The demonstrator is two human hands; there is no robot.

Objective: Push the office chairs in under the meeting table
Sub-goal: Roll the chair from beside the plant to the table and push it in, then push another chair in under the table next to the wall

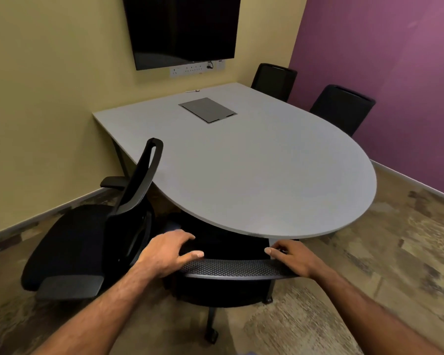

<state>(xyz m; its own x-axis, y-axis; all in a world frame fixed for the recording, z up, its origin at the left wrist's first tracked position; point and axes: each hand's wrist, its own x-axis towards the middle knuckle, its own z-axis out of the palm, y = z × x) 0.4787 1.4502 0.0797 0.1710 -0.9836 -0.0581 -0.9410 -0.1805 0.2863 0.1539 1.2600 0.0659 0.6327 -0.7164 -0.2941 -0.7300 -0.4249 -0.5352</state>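
Note:
A grey meeting table (254, 162) with a rounded near end fills the middle of the view. Directly in front of me a black office chair (231, 269) faces the table, its seat partly under the rounded edge. My left hand (164, 252) grips the left end of its mesh backrest top. My right hand (290, 257) grips the right end of the same backrest. A second black chair (87, 242) stands to the left, turned sideways and out from the table. Two more black chairs (273, 80) (342, 108) sit tucked along the table's far right side.
A dark wall screen (182, 29) hangs above a socket strip (198, 69) on the yellow wall. A grey cable hatch (207, 109) is set in the tabletop. The purple wall (395, 73) runs close behind the right-hand chairs. Patterned carpet (369, 252) lies open to my right.

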